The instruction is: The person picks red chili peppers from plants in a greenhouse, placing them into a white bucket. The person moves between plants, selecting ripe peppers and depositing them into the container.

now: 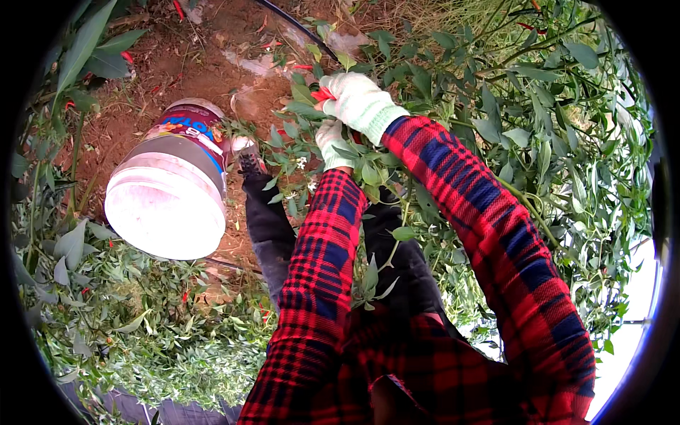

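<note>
My right hand [358,101], in a pale knitted glove, is closed on several red chili peppers [322,95] that show at its fingertips. Just below it, my left hand [332,141] in a matching glove reaches among the leaves of a chili plant [303,114]; leaves cover its fingers, so what it holds, if anything, is hidden. A bit of red shows between the two hands. Small white flowers [302,162] dot the plant left of my left wrist.
A plastic bucket [170,175] with a printed label and a whitish end stands or lies at the left on reddish soil [127,114]. A black hose [297,24] crosses the ground ahead. Dense chili plants [531,117] rise at the right; fallen red chilies [303,67] lie on the soil.
</note>
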Available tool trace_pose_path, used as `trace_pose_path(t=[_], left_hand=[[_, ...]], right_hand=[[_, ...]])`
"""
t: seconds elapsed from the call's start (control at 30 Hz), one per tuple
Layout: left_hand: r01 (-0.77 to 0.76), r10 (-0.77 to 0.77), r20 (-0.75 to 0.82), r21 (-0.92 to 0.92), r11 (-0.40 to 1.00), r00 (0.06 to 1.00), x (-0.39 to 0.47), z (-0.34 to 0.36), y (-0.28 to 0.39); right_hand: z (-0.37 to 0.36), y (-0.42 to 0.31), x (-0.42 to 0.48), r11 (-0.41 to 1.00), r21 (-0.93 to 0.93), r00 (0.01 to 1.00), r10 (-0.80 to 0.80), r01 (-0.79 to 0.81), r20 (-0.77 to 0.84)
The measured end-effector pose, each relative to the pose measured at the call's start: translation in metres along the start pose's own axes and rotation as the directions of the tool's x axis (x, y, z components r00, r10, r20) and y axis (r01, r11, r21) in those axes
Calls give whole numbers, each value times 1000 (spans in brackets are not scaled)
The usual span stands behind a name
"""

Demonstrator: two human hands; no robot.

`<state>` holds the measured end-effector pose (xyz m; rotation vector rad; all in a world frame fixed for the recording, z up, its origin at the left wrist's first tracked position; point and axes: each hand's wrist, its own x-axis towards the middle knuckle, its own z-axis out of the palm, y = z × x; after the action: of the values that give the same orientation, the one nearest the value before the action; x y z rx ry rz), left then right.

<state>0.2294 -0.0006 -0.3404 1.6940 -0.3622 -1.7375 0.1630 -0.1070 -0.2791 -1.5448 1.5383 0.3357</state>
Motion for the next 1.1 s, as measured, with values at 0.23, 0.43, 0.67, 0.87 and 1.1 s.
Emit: trace_pose_path(t=[0.23, 0.43, 0.67, 0.87, 1.1], left_hand=[[656, -688, -223, -209, 726, 690, -27, -12, 19], [562, -602, 199, -656, 504, 773, -43, -5, 17], [507, -613, 4, -567, 649, 790, -55, -22, -10], [308, -468, -127, -600, 738, 875, -74, -23, 27], [184, -160, 92, -504, 844, 983, -74, -22, 42]], right_hand=[[-34, 12, -31, 445, 895, 844, 482, -4, -236], [-16, 17, -39, 391, 919, 874, 463, -51, -148], [-16, 20, -37, 294, 956, 860, 487, 3, -152], [-17, 19, -38, 413, 884, 906, 423, -221, 29], [-14, 9, -46, 561, 685, 870, 144, -464, 471]])
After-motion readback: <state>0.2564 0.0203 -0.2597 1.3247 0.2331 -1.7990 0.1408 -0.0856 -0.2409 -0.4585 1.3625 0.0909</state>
